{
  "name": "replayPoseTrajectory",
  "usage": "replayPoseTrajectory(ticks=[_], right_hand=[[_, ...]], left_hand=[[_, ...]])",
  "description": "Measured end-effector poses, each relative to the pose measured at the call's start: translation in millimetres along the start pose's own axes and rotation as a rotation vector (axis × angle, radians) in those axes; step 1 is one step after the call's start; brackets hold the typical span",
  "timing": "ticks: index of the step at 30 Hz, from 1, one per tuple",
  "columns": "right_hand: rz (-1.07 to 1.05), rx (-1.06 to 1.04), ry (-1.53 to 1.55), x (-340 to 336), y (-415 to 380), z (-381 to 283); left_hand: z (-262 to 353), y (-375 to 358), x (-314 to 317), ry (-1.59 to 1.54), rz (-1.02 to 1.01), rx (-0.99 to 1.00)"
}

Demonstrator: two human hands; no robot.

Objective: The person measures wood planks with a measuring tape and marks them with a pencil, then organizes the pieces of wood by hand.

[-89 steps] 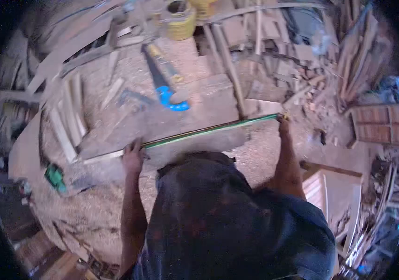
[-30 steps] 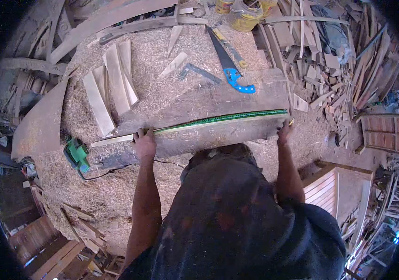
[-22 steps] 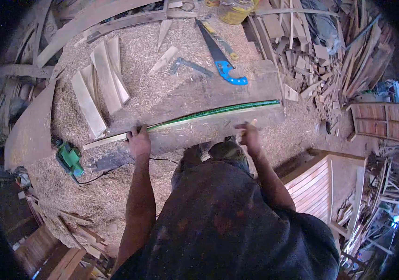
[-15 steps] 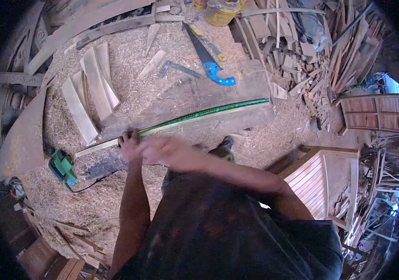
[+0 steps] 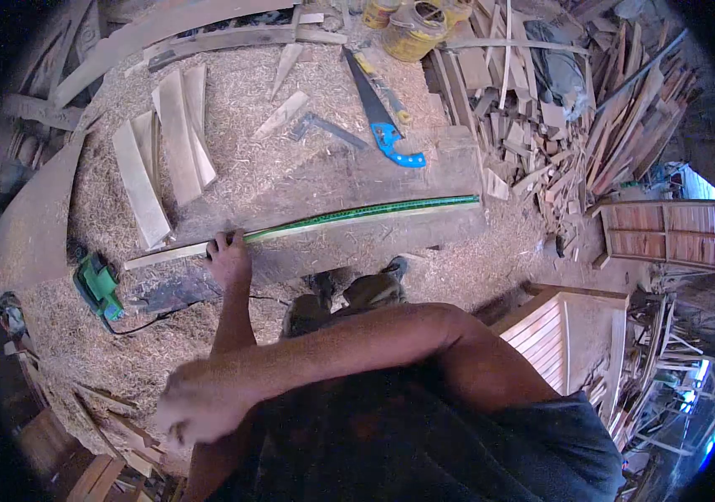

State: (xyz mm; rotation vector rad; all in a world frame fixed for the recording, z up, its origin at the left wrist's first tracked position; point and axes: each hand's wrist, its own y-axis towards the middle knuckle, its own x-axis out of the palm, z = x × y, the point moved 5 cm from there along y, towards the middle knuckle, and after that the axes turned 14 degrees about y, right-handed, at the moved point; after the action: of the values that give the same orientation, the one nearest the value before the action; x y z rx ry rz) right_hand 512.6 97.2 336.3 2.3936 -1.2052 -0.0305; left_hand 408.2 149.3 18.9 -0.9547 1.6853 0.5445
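Observation:
A thin, pale wooden strip (image 5: 165, 254) lies along a wide, dark board (image 5: 316, 186). On the strip, to the right of my left hand (image 5: 229, 258), stretches a green measuring tape (image 5: 366, 208) with dark markings. The fingers of that hand are bent over the strip at the tape's left end. My right hand (image 5: 207, 407) is blurred, low in the view, crossing above my left forearm; its fingers are smeared by motion. A green power planer (image 5: 98, 289) stands just left of the strip's end.
Beyond the tape lie a blue-handled handsaw (image 5: 387, 138) and a metal square (image 5: 332, 130). Cut boards (image 5: 142, 180) rest on shavings at the left. A yellow bucket (image 5: 416, 33) stands at the back, beside heaped offcuts (image 5: 533, 125). The planer's cord (image 5: 153, 322) trails toward me.
My right hand has swung from beside my left hand, down and left toward my body. My left hand stays on the strip. The view has shifted slightly.

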Motion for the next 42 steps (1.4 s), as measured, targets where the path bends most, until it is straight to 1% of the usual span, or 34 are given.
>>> replayPoseTrajectory(ticks=[1,3,6,7,10,11,13,16,19,22,25,27,29,36,39,42], right_hand=[[-0.079,-0.06,0.14,12,13,-22],[-0.103,-0.212,0.414,28,27,-59],[-0.37,-0.175,0.654,35,48,-74],[-0.462,-0.161,0.732,37,49,-76],[-0.252,-0.062,0.525,30,46,-63],[-0.25,-0.04,0.49,31,46,-63],[-0.249,0.011,0.42,31,46,-69],[-0.283,-0.017,0.409,27,39,-77],[-0.247,-0.364,0.484,32,43,-62],[-0.299,-0.613,0.695,36,46,-67],[-0.451,-0.319,0.694,41,54,-59],[-0.432,-0.247,0.635,36,52,-53],[-0.41,-0.188,0.581,32,49,-46],[-0.367,-0.13,0.485,31,43,-17],[-0.352,-0.09,0.388,30,49,30],[-0.319,-0.014,0.168,38,76,118]], left_hand=[[0,-1,0,-0.011,0.009,-0.007],[0,-1,2,-0.034,0.027,-0.012],[1,1,6,-0.03,0.038,-0.005],[0,1,5,0.005,0.007,0.008],[-1,-4,0,-0.104,0.013,0.019],[1,-2,2,-0.025,-0.01,-0.006],[2,-1,2,-0.025,0.009,-0.023],[1,-2,9,-0.011,0.051,-0.022],[1,-4,-2,-0.033,0.055,0.001],[0,-5,-3,-0.013,0.107,0.0],[0,-6,-6,-0.055,0.097,0.005],[0,-3,-2,-0.051,0.114,0.002],[-2,-3,11,-0.028,0.135,0.009],[1,-1,-1,-0.07,0.049,0.009],[-3,-2,3,-0.119,0.066,0.035],[-3,-1,10,-0.117,0.096,0.046]])
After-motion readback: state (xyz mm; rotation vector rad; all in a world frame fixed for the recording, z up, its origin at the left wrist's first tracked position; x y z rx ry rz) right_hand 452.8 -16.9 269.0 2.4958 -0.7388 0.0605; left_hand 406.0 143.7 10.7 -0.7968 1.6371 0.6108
